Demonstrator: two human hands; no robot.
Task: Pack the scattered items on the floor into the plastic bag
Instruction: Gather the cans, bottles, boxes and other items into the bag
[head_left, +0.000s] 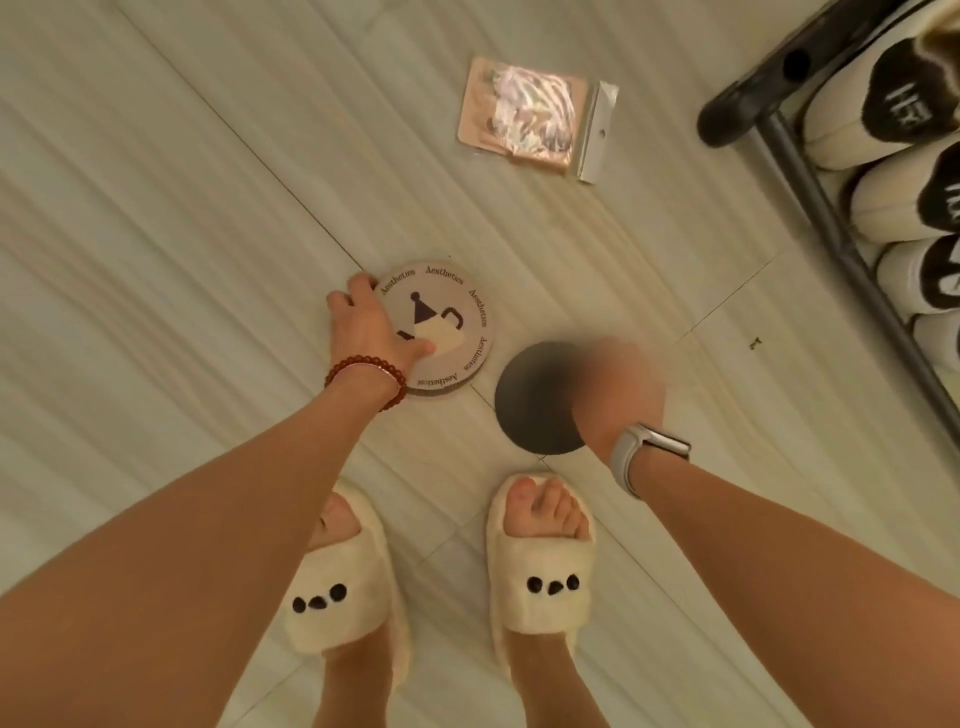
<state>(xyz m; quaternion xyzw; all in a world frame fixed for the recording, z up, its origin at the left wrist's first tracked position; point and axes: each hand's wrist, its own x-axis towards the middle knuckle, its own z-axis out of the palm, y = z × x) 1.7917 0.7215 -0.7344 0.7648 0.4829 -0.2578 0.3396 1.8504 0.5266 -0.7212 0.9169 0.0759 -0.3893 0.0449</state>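
Note:
A round beige coaster (452, 312) printed with "Aesthetics" and a cup drawing lies on the floor in front of my feet. My left hand (371, 325) holds it at its left edge, fingers curled over the rim and thumb on the top face. A plain dark round disc (535, 400) lies just to its right. My right hand (621, 384) is blurred and overlaps the disc's right edge; its fingers cannot be made out. A small clear plastic packet (530, 117) with a pink card and shiny contents lies farther away on the floor.
A black metal shoe rack (810, 171) with several cream and brown slippers stands at the right edge. My feet in fluffy cream slippers (540, 561) stand just behind the two discs. The floor is pale tile. A tiny dark speck (754, 343) lies near the rack.

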